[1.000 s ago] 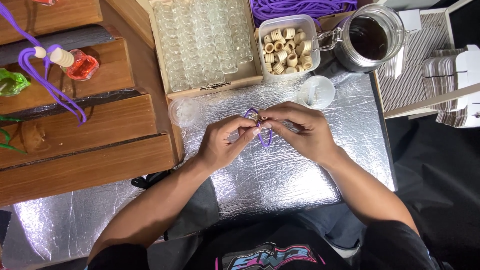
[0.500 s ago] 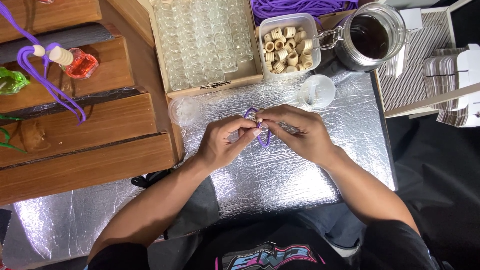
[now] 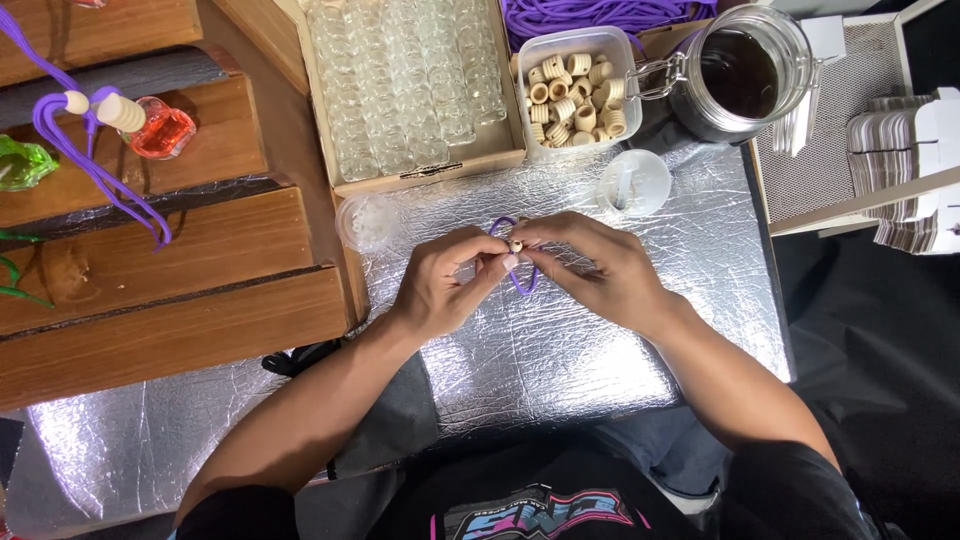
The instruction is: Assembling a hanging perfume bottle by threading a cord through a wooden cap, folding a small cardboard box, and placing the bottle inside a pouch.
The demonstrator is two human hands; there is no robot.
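A small wooden bead (image 3: 516, 245) is pinched on a purple cord (image 3: 524, 280) between left hand (image 3: 440, 285) and right hand (image 3: 600, 270); finished corded bottles (image 3: 160, 128) lie at ten o'clock; threading looks midway.

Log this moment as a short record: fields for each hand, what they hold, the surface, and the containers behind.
left hand: pinches a purple cord and a small wooden bead
right hand: fingertips meet the left hand's at the bead
surface: silver foil-covered table
tub of wooden beads: open, behind the hands
glass jar: dark liquid, clip lid open, right of the tub
tray of small clear bottles: left of the tub
round clear lid: on the foil, near the jar
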